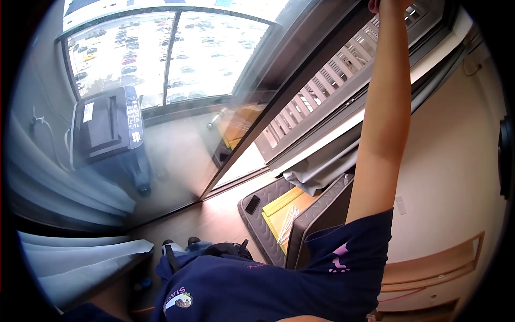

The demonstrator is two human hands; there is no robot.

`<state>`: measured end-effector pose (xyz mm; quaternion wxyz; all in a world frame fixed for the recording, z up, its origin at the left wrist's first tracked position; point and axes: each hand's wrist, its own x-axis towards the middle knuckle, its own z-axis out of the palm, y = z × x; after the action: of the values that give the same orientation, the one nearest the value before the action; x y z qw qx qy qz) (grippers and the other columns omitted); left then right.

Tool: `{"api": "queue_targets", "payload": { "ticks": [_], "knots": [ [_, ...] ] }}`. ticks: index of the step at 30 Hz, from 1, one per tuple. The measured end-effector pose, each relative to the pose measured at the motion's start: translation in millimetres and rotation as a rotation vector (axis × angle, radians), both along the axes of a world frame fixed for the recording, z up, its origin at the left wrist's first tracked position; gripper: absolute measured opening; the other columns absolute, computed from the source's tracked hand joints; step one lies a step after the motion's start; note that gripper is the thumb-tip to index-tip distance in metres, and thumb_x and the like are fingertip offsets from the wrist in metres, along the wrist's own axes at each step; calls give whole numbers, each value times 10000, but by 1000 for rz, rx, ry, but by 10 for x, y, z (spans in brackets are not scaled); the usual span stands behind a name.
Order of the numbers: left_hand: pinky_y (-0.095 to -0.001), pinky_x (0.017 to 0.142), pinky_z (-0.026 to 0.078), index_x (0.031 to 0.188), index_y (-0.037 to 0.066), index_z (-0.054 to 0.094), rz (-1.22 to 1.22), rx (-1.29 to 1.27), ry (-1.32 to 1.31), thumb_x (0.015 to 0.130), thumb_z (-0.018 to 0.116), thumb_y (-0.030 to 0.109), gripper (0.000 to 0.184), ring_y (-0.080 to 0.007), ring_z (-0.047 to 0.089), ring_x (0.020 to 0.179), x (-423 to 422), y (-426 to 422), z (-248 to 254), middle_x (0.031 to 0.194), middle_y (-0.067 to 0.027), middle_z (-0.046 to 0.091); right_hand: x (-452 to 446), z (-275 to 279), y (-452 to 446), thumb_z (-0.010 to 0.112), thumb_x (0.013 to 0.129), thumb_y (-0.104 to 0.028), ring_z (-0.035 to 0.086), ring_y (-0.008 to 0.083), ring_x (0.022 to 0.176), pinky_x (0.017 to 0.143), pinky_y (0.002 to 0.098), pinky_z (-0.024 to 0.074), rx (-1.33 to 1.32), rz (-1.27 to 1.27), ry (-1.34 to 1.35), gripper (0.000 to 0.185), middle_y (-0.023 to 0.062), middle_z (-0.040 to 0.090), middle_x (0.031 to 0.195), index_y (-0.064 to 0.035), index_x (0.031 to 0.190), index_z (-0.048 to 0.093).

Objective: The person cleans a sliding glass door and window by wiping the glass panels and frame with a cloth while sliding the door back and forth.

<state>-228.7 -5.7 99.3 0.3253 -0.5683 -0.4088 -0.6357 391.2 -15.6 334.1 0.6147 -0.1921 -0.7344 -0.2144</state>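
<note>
My right arm stretches up past the slatted panel (348, 53). At the top edge of the view my right hand (375, 6) is mostly cut off. A few curled fingertips show close to the dark frame (300, 80) of the glass door, but what they hold, if anything, is hidden. The glass pane (177, 161) fills the left side. My left hand is out of view.
Behind the glass stands a top-loading washing machine (104, 123). A grey quilted mattress (249, 222) bears a black phone (252, 204), a yellow flat item (276, 212) and a white cord (288, 224). Pale curtains (80, 263) hang left; wooden furniture (434, 263) stands right.
</note>
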Motion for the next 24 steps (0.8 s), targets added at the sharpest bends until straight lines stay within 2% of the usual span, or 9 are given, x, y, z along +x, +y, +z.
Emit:
{"api": "queue_targets", "payload": {
  "ticks": [6,9,10,11,12,15,20,23,24],
  "knots": [
    [-420,984,280,1253,-26,358,8,-35,21,886,322,424,582,-350,345,1186,82,-104,-267,1320,-226,305,-183,-644,-15,444,912,-222,357,41,355,305,171,265,35,95,95,177,-26,413,547,-94,793,415],
    [-421,983,281,1251,-27,361,4,-52,37,885,323,425,583,-351,348,1184,133,-147,-381,1317,-227,308,-256,-1130,3,453,909,-217,345,29,370,319,158,254,84,82,326,171,-21,444,604,-80,809,437],
    [-421,983,282,1250,-28,362,2,-56,38,885,323,425,583,-352,348,1183,141,-176,-417,1316,-228,309,-309,-1331,-1,470,900,-208,386,38,429,374,145,289,104,138,403,156,-21,448,631,-58,880,504],
    [-421,982,282,1249,-28,362,1,-59,42,885,323,425,583,-352,349,1182,149,-199,-459,1315,-228,310,-194,-1560,-65,392,906,-254,506,142,758,708,246,400,158,-554,359,299,89,477,842,-14,1082,352],
    [-421,982,282,1248,-29,363,2,-62,48,885,324,425,583,-353,350,1182,163,-234,-506,1314,-229,311,-191,-1793,-57,444,883,-281,503,157,837,762,259,394,133,-422,393,397,110,467,917,12,1129,337],
    [-421,981,284,1246,-30,366,-6,-74,46,885,324,426,583,-354,352,1180,205,-316,-676,1312,-230,314,-309,-2569,-134,438,896,-191,466,95,822,754,237,379,23,-399,523,353,59,460,921,14,1161,329],
    [-422,979,286,1242,-32,370,-25,-105,48,885,325,427,584,-356,355,1176,277,-484,-994,1307,-233,320,-596,-4087,-331,411,913,-194,370,31,453,432,105,309,-361,137,786,479,-8,385,602,-35,1307,191],
    [-422,978,287,1239,-34,373,-42,-145,47,884,326,428,584,-357,357,1174,318,-578,-1228,1304,-235,323,-383,-5075,-227,394,900,-257,368,196,1115,977,314,223,-300,-654,533,628,148,289,1228,20,1342,42],
    [-422,978,287,1238,-34,374,-42,-152,52,884,326,428,584,-358,358,1174,340,-628,-1298,1303,-235,324,-380,-5074,-186,389,899,-243,349,201,1128,985,320,204,-291,-558,589,615,152,268,1247,24,1338,51]
  ]
}}
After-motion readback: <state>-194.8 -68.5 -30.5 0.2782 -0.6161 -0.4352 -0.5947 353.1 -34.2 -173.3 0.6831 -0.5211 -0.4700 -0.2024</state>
